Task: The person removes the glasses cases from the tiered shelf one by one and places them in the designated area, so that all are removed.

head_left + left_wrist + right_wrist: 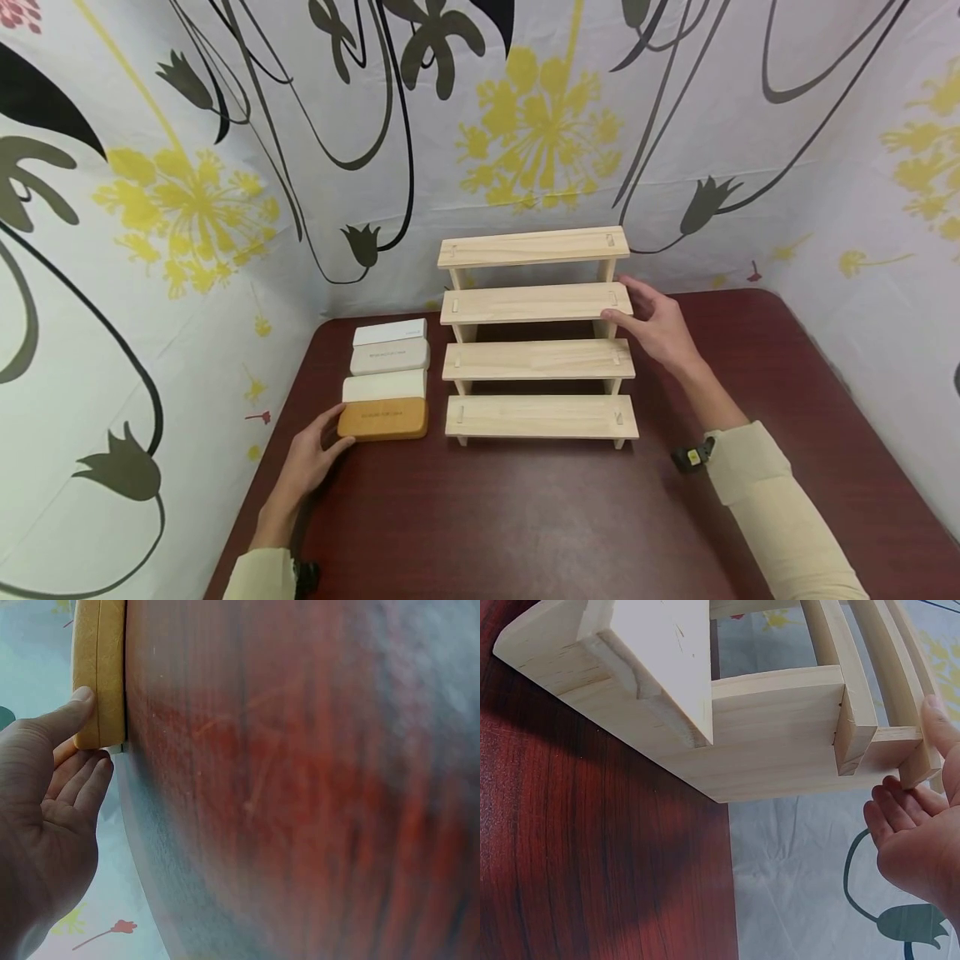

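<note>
A mustard-yellow glasses case [383, 419] with faint lettering lies nearest in a column of cases on the left of the table. My left hand [309, 457] holds its left end, thumb at the near edge and fingers at the far side. In the left wrist view the thumb [75, 709] presses the case's side [110, 675]. A pale wooden tiered display stand [536, 359] stands upright at the middle back. With my right hand [656, 327] I grip the right end of its second board from the top, thumb at the front edge, fingers at the back.
Behind the yellow case lie a cream case [385, 386], an off-white lettered case [390, 357] and a slim white case [390, 332]. The dark red table [510, 508] meets a flower-patterned cloth wall [420, 167] at the back and sides.
</note>
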Tool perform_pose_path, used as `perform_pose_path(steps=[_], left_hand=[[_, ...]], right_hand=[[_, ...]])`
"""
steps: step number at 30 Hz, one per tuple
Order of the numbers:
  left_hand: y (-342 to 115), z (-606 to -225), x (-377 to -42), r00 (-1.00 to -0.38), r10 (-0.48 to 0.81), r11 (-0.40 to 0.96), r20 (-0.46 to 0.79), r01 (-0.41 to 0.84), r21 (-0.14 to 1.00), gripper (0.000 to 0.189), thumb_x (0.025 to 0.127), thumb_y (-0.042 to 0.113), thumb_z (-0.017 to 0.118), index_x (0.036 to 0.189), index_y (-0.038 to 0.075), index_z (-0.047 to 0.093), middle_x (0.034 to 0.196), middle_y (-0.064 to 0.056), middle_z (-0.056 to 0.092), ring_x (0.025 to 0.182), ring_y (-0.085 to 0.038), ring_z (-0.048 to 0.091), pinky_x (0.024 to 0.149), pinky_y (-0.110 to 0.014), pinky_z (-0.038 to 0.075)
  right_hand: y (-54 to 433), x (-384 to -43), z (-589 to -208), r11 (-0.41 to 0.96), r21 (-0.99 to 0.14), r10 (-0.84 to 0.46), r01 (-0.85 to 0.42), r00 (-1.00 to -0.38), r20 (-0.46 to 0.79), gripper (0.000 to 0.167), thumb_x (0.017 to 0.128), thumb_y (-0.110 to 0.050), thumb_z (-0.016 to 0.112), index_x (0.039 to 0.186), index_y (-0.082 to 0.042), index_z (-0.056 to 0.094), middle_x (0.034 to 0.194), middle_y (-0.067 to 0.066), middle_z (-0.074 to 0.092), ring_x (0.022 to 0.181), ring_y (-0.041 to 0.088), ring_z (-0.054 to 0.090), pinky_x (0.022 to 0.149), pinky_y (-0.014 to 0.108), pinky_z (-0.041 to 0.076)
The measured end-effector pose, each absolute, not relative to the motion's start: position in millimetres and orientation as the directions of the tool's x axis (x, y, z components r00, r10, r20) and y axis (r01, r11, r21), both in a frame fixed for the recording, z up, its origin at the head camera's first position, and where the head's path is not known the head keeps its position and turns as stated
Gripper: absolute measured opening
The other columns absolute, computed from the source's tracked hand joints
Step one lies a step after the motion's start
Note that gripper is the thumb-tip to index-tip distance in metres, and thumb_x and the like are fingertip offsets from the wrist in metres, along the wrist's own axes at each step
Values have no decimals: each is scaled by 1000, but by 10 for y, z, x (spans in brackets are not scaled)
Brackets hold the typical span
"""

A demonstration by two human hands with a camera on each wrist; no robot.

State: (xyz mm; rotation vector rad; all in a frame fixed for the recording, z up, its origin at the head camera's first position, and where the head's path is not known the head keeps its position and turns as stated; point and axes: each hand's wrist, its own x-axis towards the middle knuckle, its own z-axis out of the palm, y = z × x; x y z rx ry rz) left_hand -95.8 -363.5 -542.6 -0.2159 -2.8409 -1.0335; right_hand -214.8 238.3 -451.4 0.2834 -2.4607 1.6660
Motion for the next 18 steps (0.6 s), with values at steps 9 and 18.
perform_pose_path(steps=[9, 18], left_hand=[[-3628, -5442, -956, -988, 69, 754, 137, 142, 642, 68, 96, 7, 80, 156, -1, 49, 154, -29, 51, 135, -49, 56, 108, -62, 50], [-3617, -5451, -951, -993, 44, 749, 107, 103, 654, 68, 96, 6, 80, 156, 1, 49, 154, -29, 52, 135, -48, 56, 109, -60, 51]], right_hand=[[2381, -2150, -4519, 363, -900, -67, -241, -970, 232, 80, 98, -23, 81, 164, -8, 39, 156, 20, 53, 140, 39, 55, 101, 17, 49], [2384, -2148, -4526, 371, -900, -68, -231, -973, 222, 81, 98, -24, 81, 165, -8, 39, 157, 20, 53, 140, 39, 55, 102, 18, 49]])
